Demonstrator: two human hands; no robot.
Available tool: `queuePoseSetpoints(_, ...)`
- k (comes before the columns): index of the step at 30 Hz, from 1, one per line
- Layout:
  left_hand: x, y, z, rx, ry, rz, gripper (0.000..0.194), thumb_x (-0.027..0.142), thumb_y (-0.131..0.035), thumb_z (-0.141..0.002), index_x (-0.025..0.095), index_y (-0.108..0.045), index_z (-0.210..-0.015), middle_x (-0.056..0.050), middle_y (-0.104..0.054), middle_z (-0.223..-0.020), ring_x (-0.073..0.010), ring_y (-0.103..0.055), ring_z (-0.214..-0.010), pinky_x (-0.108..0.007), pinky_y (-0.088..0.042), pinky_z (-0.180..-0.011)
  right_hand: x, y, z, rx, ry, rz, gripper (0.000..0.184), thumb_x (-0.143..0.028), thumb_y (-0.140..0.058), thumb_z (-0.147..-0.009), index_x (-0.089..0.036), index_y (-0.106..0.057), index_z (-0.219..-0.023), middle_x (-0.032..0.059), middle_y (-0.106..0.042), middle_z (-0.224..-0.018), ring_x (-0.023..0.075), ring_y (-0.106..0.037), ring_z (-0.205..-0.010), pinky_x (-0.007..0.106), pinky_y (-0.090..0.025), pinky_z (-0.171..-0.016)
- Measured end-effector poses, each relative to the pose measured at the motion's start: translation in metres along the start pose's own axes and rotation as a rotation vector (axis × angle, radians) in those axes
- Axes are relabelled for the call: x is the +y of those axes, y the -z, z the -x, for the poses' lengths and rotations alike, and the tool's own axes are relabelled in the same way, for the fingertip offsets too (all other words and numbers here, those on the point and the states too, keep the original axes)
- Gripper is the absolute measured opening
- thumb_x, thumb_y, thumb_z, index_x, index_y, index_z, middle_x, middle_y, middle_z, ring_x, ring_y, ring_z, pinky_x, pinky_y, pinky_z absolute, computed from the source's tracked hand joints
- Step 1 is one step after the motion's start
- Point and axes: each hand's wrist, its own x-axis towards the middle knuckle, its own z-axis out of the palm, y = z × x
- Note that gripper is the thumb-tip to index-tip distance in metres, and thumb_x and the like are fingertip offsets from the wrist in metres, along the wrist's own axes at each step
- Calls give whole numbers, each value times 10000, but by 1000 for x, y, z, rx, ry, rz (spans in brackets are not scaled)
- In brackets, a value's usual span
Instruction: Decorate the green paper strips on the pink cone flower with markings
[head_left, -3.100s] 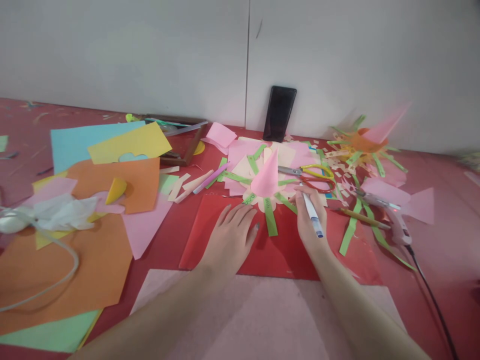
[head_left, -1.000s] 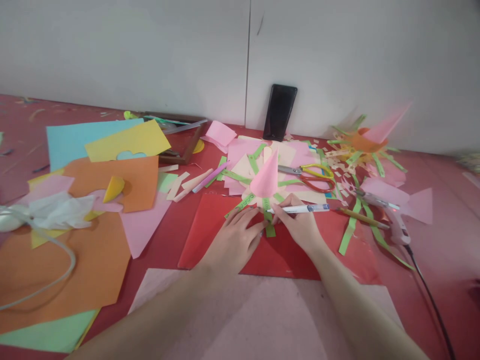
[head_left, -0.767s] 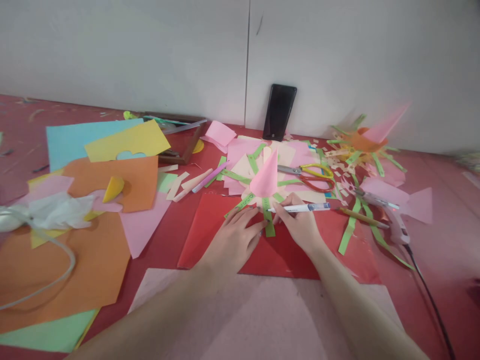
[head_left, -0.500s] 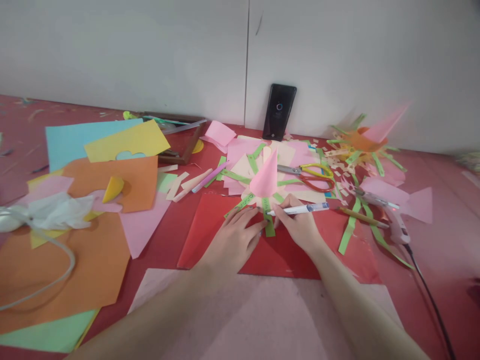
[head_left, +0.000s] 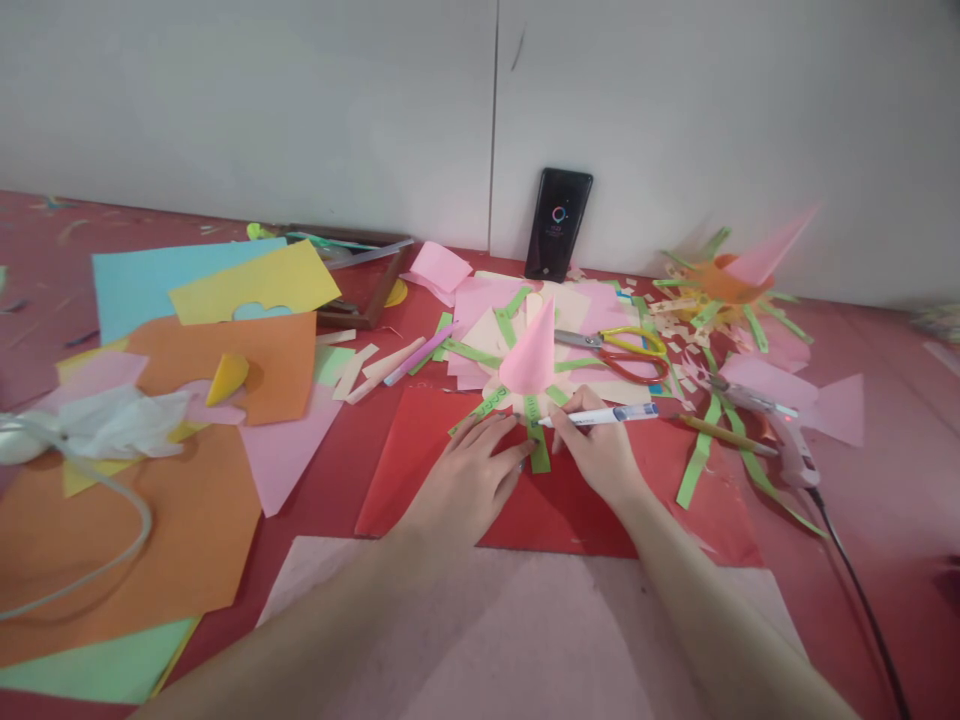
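Observation:
A white pen (head_left: 611, 416) is pinched in my right hand (head_left: 600, 450), its tip on a green paper strip (head_left: 540, 458) that bears dark marks. My left hand (head_left: 469, 468) holds that strip from the left, fingertips at its edge. The strip runs out from beneath a pink paper cone (head_left: 531, 355), which stands upright amid several other green strips. One of these, a marked green strip (head_left: 491, 402), shows just above my left fingers. Red sheet (head_left: 420, 430) lies under both hands.
Scissors (head_left: 626, 340) lie behind my right hand. Farther right are a glue gun (head_left: 795, 450) with a cord and another cone-topped paper piece (head_left: 739, 280). A phone (head_left: 559, 225) leans on the wall. Coloured sheets (head_left: 285, 360) and a brown tray (head_left: 382, 290) occupy the left.
The pen tip has shifted very slightly to the right and up on the green strip. My left hand stays in place.

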Motion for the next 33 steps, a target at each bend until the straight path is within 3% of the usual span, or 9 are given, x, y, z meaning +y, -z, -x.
queuePoseSetpoints(13,1,-1,0,17,16,18,260,162,-433,-853,237,-614,-1024,-58,-546,-1206,-211,-468,-1174,-448,-387,-1006,2,0,1,-40,6,-25,267,-389,-500,-822,-229,-391,-638,-50,-523,-471,129,-505,-481,261,-414,-553)
queuePoseSetpoints(33,1,-1,0,16,18,27,266,160,-442,-849,213,-620,-1040,-70,-543,-1212,-223,-467,-1172,-442,-382,-1011,3,1,2,-64,9,-19,273,-298,-486,-830,-226,-346,-608,-70,-456,-434,106,-461,-440,235,-375,-495)
